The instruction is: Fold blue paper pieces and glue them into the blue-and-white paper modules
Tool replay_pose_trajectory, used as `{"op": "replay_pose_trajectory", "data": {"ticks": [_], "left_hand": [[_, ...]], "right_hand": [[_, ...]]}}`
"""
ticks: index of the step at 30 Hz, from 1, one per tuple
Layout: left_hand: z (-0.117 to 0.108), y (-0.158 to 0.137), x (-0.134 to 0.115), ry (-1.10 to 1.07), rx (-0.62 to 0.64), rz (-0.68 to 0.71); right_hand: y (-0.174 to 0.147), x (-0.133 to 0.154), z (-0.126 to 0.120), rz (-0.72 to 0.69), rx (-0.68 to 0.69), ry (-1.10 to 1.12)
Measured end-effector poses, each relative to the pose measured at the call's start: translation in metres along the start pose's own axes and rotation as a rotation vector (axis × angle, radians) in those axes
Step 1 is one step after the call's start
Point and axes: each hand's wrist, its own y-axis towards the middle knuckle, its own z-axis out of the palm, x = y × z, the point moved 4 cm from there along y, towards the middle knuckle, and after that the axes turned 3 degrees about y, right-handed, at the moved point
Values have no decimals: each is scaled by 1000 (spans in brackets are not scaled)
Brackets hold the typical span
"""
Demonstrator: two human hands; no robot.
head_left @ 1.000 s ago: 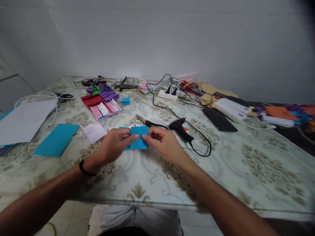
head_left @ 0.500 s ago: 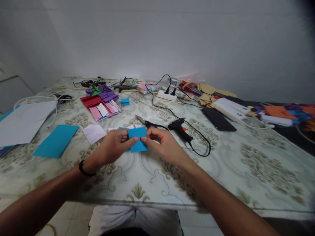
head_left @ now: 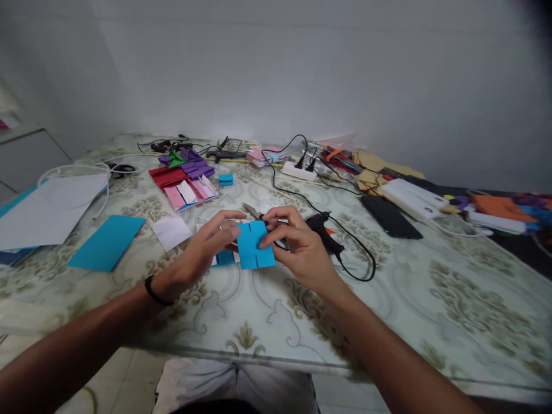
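Observation:
A small blue piece of paper (head_left: 255,247), with short slits at its top and bottom edges, is held up over the table. My right hand (head_left: 299,244) grips its right side between thumb and fingers. On its left edge rest the fingertips of my left hand (head_left: 209,247), closed on the paper. Behind and below lie another blue paper piece (head_left: 225,258) and some white bits, partly hidden by my hands. Scissors (head_left: 252,211) lie just beyond, their handles mostly covered by my right hand.
A black glue gun (head_left: 324,233) with its cord lies right of my hands, near a black phone (head_left: 390,217). Blue paper (head_left: 107,242), a white sheet (head_left: 171,232) and folded pink paper (head_left: 194,194) lie to the left. A white power strip (head_left: 298,171) is at the back.
The blue paper has moved slightly right and looks more opened out, with its slits now showing. The fingers of both hands have lifted and spread along its sides. The view has shifted a little.

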Motion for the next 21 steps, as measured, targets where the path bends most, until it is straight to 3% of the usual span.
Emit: {"op": "replay_pose_trajectory", "data": {"ticks": [6, 12, 21], "left_hand": [[5, -4, -8, 106, -90, 22], [6, -7, -10, 386, -65, 139], [11, -7, -17, 645, 27, 167]], "right_hand": [[-1, 0, 2, 100, -23, 55], [-3, -4, 7, 298, 20, 130], [-1, 0, 8, 246, 47, 21]]}}
